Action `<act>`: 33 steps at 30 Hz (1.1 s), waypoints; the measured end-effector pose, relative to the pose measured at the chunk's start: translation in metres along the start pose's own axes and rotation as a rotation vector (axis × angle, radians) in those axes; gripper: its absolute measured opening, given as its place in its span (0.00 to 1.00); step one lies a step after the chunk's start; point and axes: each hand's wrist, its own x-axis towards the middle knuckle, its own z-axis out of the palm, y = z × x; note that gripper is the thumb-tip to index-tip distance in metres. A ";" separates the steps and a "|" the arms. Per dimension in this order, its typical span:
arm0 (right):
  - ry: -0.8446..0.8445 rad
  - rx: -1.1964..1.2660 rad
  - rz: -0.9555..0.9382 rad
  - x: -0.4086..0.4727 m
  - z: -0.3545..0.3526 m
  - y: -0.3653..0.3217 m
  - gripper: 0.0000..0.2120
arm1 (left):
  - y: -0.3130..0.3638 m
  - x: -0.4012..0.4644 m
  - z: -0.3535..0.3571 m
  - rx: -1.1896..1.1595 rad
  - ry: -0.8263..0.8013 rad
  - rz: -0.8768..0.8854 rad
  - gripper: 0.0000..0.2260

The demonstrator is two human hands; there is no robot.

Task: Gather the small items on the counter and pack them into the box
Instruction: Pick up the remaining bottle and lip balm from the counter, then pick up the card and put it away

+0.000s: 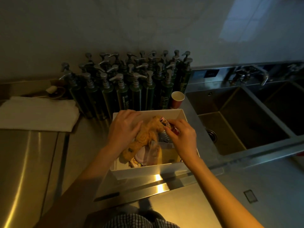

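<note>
From my head camera, both my hands are inside the white box (pixel 181 115) on the steel counter (pixel 189 203). My left hand (pixel 123 127) lies flat, fingers spread, pressing on the fuzzy yellow plush toy (pixel 148 135) that stretches diagonally across the box. My right hand (pixel 182 135) sits just right of the toy, fingers pinched narrow on a small patterned item (pixel 162 120) at the toy's upper end. Pink and pale packets (pixel 148 155) lie beneath the toy. Pump bottles (pixel 125 86) and a red paper cup (pixel 176 98) stand behind the box.
</note>
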 end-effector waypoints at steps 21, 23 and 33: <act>-0.114 -0.120 -0.337 0.009 0.047 -0.095 0.23 | -0.022 -0.036 -0.050 0.300 0.129 -0.087 0.19; -0.128 -0.130 -0.403 0.002 0.062 -0.108 0.22 | -0.028 -0.052 -0.058 0.326 0.162 -0.152 0.19; -0.345 -0.130 -0.605 -0.036 0.126 -0.152 0.23 | -0.071 -0.166 -0.118 0.558 0.341 -0.392 0.15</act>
